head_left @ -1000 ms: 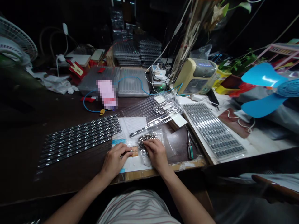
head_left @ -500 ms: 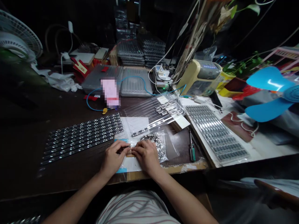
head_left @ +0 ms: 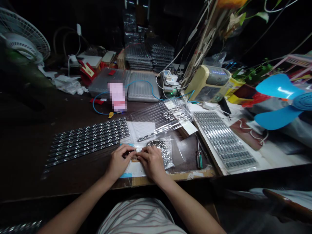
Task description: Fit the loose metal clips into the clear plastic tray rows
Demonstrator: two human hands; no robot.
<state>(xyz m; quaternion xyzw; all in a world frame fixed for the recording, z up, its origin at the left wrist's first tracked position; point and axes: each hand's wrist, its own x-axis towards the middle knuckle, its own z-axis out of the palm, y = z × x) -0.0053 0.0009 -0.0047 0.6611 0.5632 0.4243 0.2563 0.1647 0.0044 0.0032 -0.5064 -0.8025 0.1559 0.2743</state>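
My left hand (head_left: 120, 161) and my right hand (head_left: 152, 161) meet at the table's front edge, fingertips pinched close together. What lies between the fingertips is too small and covered to name. Just under them shows a small orange-brown block (head_left: 135, 159) on a white sheet (head_left: 136, 169) with blue patches. Beside my right hand lies a clear bag of small shiny metal parts (head_left: 167, 152), partly hidden by that hand. Behind my hands a clear ribbed tray (head_left: 148, 122) holds several metal pieces. To the left, black strips with shiny metal pieces (head_left: 87, 139) lie in rows.
A green-handled screwdriver (head_left: 199, 157) lies to the right of the bag. Further right is a tray of metal parts (head_left: 225, 139), near a blue-bladed fan (head_left: 282, 100). At the back are a closed clear case (head_left: 143, 87), stacked trays (head_left: 137, 55) and a blue cable (head_left: 95, 105).
The view has shifted slightly. My hands stay together at the same place, with the right fingertips a little higher over the small block.
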